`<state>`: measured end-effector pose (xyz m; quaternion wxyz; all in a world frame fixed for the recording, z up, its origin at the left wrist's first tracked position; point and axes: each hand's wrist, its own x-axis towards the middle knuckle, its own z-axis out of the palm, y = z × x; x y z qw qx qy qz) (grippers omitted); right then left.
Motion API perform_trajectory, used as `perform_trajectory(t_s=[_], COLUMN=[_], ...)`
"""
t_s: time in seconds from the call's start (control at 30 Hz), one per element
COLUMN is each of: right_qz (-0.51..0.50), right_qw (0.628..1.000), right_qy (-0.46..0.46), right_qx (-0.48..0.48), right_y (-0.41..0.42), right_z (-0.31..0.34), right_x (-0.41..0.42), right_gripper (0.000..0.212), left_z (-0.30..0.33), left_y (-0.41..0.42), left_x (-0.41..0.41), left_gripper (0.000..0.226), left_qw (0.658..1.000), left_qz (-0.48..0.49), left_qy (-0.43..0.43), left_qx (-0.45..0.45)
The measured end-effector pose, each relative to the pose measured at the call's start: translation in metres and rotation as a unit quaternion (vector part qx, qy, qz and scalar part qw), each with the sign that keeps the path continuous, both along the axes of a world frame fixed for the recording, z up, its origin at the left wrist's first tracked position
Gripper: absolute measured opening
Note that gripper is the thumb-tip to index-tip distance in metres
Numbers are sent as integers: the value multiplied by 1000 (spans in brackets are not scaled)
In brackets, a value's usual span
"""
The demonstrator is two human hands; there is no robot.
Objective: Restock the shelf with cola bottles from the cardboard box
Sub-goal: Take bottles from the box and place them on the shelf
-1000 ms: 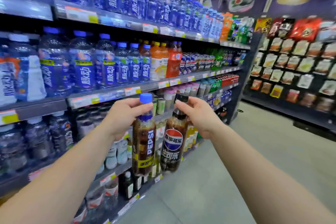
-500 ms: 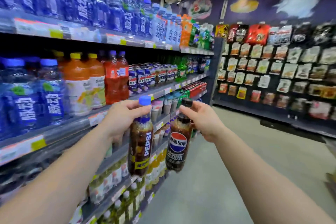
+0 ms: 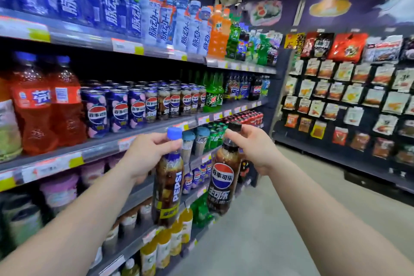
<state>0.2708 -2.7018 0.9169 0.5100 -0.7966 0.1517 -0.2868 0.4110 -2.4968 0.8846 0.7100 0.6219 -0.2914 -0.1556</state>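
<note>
Head view: left hand point(image 3: 143, 154) pinches the neck of a blue-capped plastic cola bottle point(image 3: 168, 186); right hand point(image 3: 253, 148) pinches a black-capped dark cola bottle point(image 3: 221, 181) likewise. Both hang upright, long axes vertical, below each grip. Grey metal shelf point(image 3: 107, 143) with cola cans point(image 3: 134, 105) lies left of both; left hand nearer.

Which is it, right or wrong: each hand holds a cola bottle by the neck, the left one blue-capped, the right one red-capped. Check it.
Wrong in one respect. The head view shows the right hand holding a black-capped cola bottle, not red-capped. The rest stands: the left hand holds the blue-capped cola bottle by the neck.
</note>
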Motion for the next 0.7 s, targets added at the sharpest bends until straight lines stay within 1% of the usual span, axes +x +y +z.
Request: perform_trajectory(t_s=[0.07,0.13,0.23,0.37,0.5,0.63,0.7], right_qz=[7,9,-8,-21,-34,-49,-60], right_qw=[1000,1000,1000,1000,999,998,998], right_qy=[-3,-3,-5,-4,-24,-29,-31], right_qx=[1,1,18,7,4,3,-3], right_y=[-43,-86,-151,-231,-314,-397,-435], right_z=[5,7,4,2,5,19,26], right_x=[7,15,26,44,69,100,115], right_gripper=[9,10,27,30,20,10,9], left_z=[5,10,11,6,1,11,17], left_y=[-43,-86,-151,-245,-343,-437,-475], left_x=[5,10,23,51,88,127,141], left_gripper=[9,10,13,16,13,15,13], left_qw=[1000,1000,1000,999,998,997,997], left_qz=[8,6,6,-9,-37,-59,-65], left_qy=[7,8,4,-11,-24,-25,-35], left_qx=[-12,-23,-27,-32,-39,-35,-32])
